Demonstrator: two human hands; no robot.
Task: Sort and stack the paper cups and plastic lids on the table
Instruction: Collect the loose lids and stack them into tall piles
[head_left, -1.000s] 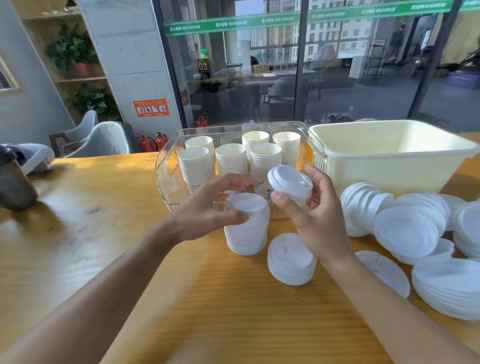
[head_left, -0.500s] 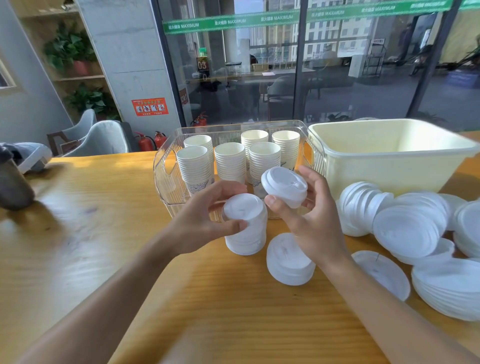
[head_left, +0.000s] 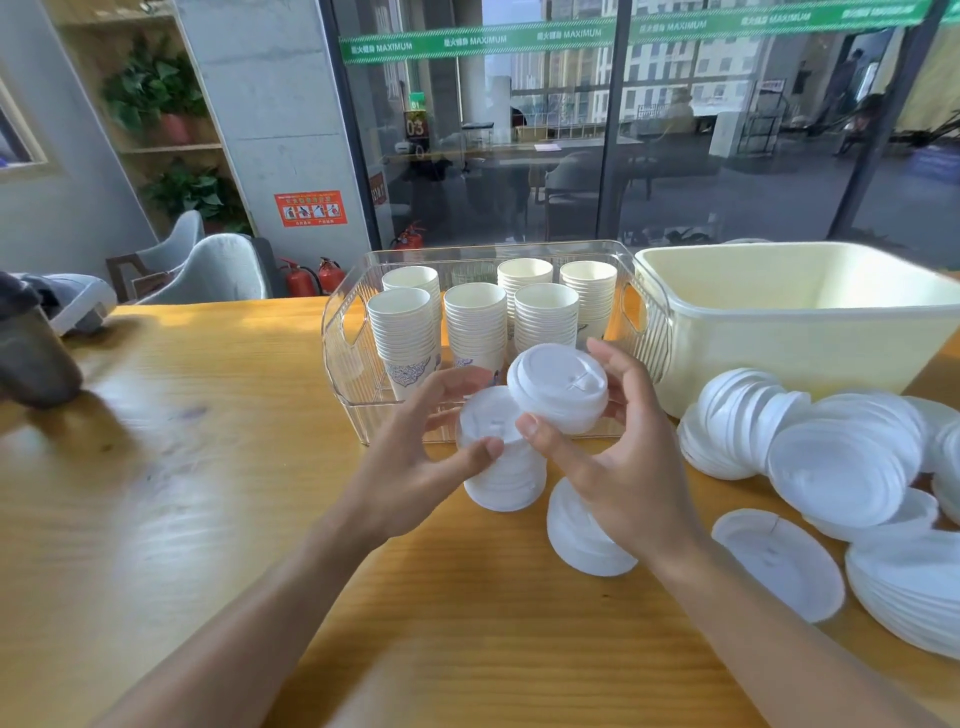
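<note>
We find a small bundle of nested white plastic lids (head_left: 558, 387) held above the wooden table (head_left: 182, 467), tilted, gripped by the right hand (head_left: 618, 462) with the thumb on the near rim and the fingers curled round the far side. Just below and to its left stands an upright stack of white plastic lids (head_left: 501, 467) on the table; the left hand (head_left: 415, 457) steadies it, thumb at the near edge of the top lid and fingers curved behind it. The held bundle overlaps the upper right edge of this stack; we cannot tell whether they touch.

A second low pile of white lids (head_left: 582, 540) lies on the table directly below the right wrist. To the right we see a single flat white lid (head_left: 779, 566) and several toppled rows of white lids (head_left: 831, 457), leaning on each other.

Behind the hands stands a clear ribbed plastic bin (head_left: 343, 353) with cut-out handles. It contains six upright stacks of white paper cups (head_left: 475, 322), in two rows. Beside it, on the right, stands a pale yellow rectangular plastic tub (head_left: 810, 332); what shows of its interior holds nothing.
</note>
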